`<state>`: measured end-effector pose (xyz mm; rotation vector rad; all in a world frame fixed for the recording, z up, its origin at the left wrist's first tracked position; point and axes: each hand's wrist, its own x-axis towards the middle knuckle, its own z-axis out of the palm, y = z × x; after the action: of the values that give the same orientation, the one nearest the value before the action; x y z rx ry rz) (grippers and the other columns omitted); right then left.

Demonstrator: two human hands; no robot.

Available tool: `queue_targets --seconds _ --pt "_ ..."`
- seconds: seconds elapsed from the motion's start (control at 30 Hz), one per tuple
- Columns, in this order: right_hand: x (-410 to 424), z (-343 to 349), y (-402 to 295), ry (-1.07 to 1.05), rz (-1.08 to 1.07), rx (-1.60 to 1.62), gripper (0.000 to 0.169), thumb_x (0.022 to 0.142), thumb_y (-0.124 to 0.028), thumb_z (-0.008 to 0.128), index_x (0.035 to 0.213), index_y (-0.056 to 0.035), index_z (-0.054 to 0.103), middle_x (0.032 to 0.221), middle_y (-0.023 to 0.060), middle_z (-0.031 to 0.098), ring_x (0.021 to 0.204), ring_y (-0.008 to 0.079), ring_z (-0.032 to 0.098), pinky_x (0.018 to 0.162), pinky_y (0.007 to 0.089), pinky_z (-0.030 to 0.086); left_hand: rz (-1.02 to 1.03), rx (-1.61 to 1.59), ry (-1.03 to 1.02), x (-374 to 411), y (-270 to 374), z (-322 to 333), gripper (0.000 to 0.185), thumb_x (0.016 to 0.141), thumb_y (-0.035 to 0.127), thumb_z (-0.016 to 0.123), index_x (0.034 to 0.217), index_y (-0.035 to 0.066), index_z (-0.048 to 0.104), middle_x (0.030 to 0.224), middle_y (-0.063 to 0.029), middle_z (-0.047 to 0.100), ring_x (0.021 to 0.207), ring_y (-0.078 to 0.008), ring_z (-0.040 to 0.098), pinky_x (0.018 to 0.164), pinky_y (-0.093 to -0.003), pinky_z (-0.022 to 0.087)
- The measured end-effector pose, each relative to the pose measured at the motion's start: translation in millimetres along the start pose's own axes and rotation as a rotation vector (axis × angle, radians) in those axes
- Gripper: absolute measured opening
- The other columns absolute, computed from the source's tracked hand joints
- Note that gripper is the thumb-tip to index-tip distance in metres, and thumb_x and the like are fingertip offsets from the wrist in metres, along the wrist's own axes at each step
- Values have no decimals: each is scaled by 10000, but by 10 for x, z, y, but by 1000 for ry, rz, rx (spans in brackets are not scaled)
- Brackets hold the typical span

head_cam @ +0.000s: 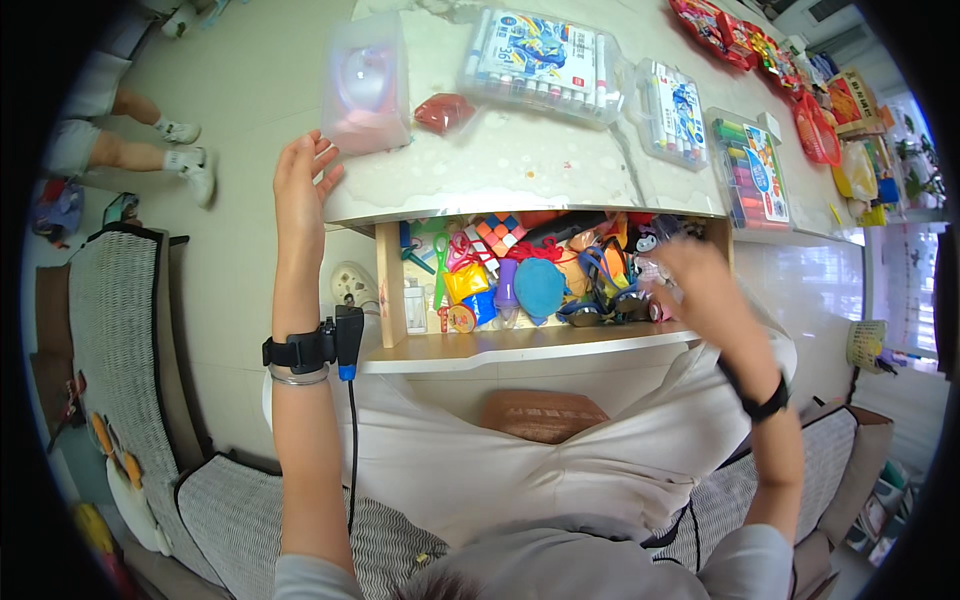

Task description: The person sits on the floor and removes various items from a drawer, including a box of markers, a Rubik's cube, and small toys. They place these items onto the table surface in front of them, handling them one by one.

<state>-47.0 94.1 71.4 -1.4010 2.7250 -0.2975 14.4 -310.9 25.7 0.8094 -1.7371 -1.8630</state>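
An open drawer (480, 356) full of small toys sticks out below the tabletop (480, 169). My right hand (701, 292), blurred, is over the drawer's right end; whether it holds anything is unclear. Beneath its fingers lie a pink item and a small character figure (646, 244). My left hand (300, 180) rests at the table's left corner, fingers apart, fingertips close to a translucent plastic box (367, 82). Inside the drawer are a puzzle cube (500, 233), a yellow packet (466, 283), a purple tube (507, 281), a blue round item (540, 287) and swimming goggles (581, 312).
Marker cases (544, 67) and a wrapped red item (444, 112) lie on the tabletop. At the far right are snack packets (720, 34) and a red basket (816, 129). A person's legs (131, 150) show at left. A brown stool (544, 416) sits below the drawer.
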Motion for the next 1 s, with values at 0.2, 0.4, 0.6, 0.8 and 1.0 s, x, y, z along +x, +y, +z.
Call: queue_targets --seconds 0.2,0.4,0.6,0.8,1.0 --pt "-975 501 -247 -120 172 190 321 792 -148 633 1079 -16 575 1018 128 590 966 296 568 808 386 462 74 291 -237 -768 340 70 379 934 295 522 1174 2 527 1148 -94 561 1053 -180 553 885 -316 455" --pt "-1030 599 -131 -74 116 206 302 798 -87 598 1091 -13 589 989 126 607 929 301 586 811 392 455 105 984 -1066 -1981 -50 562 421 907 311 538 1226 39 496 1181 -166 537 1153 -302 491 997 -425 365" --pt "-1070 692 -54 -163 104 170 236 783 -103 617 1005 -23 601 868 131 629 836 306 617 770 392 468 206 1295 -888 -2393 -389 604 407 894 302 543 1222 65 497 1219 -136 528 1185 -295 467 1047 -537 264" --pt "-1048 716 5 -235 41 191 173 786 -118 620 920 -15 582 801 154 627 754 321 627 667 406 500 206 1304 -841 -2441 -469 592 395 882 302 552 1181 46 520 1185 -131 538 1156 -291 484 1035 -537 278" --pt "-991 631 -13 -336 54 205 184 812 -155 607 933 -17 591 835 169 638 789 343 632 694 421 508 256 1230 -821 -2425 -478 546 383 880 270 559 1168 20 532 1170 -146 551 1134 -299 504 1021 -511 310"
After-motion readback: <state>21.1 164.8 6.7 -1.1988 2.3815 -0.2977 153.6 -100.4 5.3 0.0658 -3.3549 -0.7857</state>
